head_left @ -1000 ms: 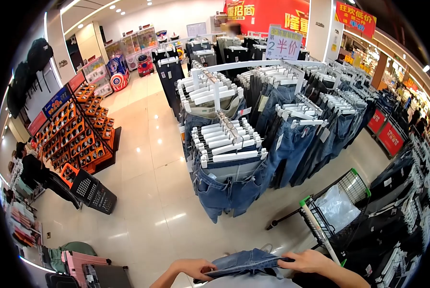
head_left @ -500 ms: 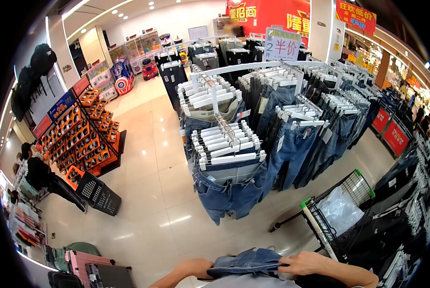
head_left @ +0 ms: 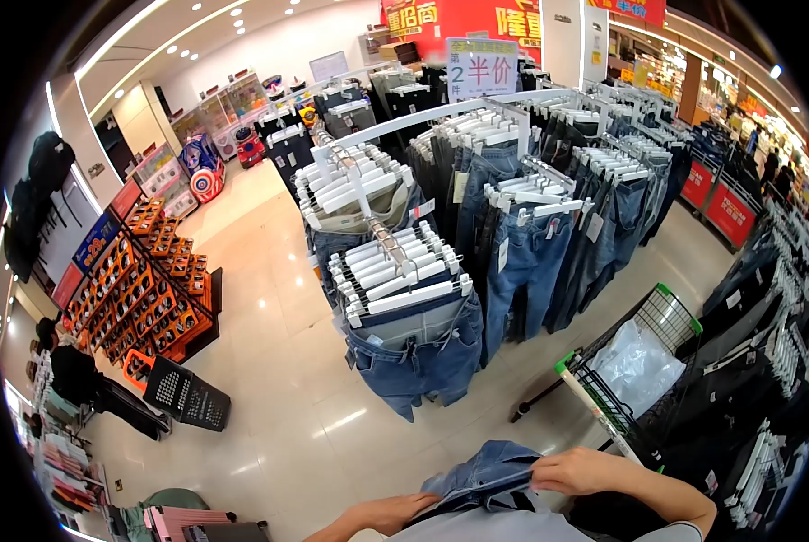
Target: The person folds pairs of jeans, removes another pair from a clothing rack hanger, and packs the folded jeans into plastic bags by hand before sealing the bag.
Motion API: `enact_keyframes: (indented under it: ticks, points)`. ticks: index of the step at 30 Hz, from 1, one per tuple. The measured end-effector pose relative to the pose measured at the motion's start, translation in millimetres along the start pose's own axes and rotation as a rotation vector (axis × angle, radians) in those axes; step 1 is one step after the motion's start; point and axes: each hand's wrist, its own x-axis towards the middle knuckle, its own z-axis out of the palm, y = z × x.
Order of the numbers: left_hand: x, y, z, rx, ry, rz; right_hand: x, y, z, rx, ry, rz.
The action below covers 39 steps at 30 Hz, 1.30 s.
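A pair of blue denim pants (head_left: pixel 488 468) is bunched up close in front of my body at the bottom of the head view; its length and lower part are hidden. My right hand (head_left: pixel 578 471) pinches its upper edge on the right side. On the left, my left hand (head_left: pixel 397 511) is closed on the other side of the cloth, its fingertips partly covered by the denim. Straight ahead, denim shorts (head_left: pixel 418 361) hang on white hangers (head_left: pixel 395 271) along a metal rack, beyond the reach of both hands.
A shopping cart (head_left: pixel 603 415) holding a clear plastic bag (head_left: pixel 637 366) stands at right. Dark trousers (head_left: pixel 739 361) hang along the right edge. At left are an orange display rack (head_left: pixel 143 298), a black rolling basket (head_left: pixel 186 395), a person (head_left: pixel 79 375) and a pink suitcase (head_left: pixel 183 524).
The view has shifted, so the racks sit further left. The denim has risen slightly and been spread upward between my hands. My right hand is a little higher; both hands still hold the cloth.
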Motion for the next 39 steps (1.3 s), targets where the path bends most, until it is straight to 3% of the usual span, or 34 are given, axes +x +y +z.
enact_keyframes:
  ticks: [4,6,10,12,19,23,28,32,35,39]
  points:
    - [5.5,-16.4,1.7,-0.272,-0.106,0.032,-8.0,1.5,-3.1,0.185,-0.144,-0.082]
    - [11.3,-1.0,-9.7,-0.320,-0.020,-0.091,-8.8,-0.6,-3.8,0.238,-0.301,-0.036]
    - [33.5,29.5,-22.9,-0.235,0.048,-0.309,-12.6,2.6,-3.8,0.192,-0.353,0.054]
    - [39.8,29.8,-19.9,-0.139,0.072,-0.269,-12.8,5.9,1.3,0.058,-0.478,0.142]
    - [54.3,29.6,-27.5,-0.077,0.056,-0.286,-36.6,33.2,79.9,0.058,-0.113,0.095]
    - [62.2,14.9,-25.9,-0.148,0.017,-0.354,-27.6,10.7,82.4,-0.110,-0.134,0.295]
    - [69.0,1.1,-30.5,-0.110,0.036,-0.295,-27.8,9.1,86.8,-0.343,-0.009,0.252]
    - [72.8,4.4,-36.0,-0.111,0.015,-0.364,-32.1,28.5,101.2,-0.338,0.030,0.245]
    - [73.8,-3.3,-31.6,-0.101,0.014,-0.371,-34.9,43.2,95.0,-0.267,0.016,0.076]
    - [75.3,-1.1,-31.1,-0.100,0.047,-0.375,-32.9,41.5,73.2,-0.258,-0.004,0.083]
